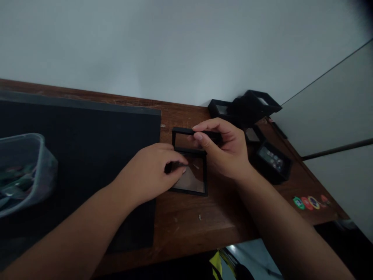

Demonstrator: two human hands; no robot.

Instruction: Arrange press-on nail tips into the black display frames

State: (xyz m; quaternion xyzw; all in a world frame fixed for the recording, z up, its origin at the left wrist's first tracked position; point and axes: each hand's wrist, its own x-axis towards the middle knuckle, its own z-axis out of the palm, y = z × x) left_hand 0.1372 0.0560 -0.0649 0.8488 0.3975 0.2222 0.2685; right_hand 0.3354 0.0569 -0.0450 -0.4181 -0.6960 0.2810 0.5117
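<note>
A black hinged display frame (pixel 205 181) with clear film windows stands open at the middle of the table. Its lower half lies flat, and its other half is tilted up behind. My right hand (pixel 229 151) grips the raised half at its right side, thumb in front and fingers along the top edge. Over the left side of the lower half is my left hand (pixel 148 169), thumb and forefinger pinched together just above the film. Whatever lies between those fingertips is too small and dark to make out.
On the left, a clear plastic tub (pixel 43 171) of small items sits on a black mat (pixel 101 132). Several black frames (pixel 262 101) are piled at the back right; a closed one (pixel 272 159) holds small pieces. Colourful round tokens (pixel 307 202) lie near the right edge.
</note>
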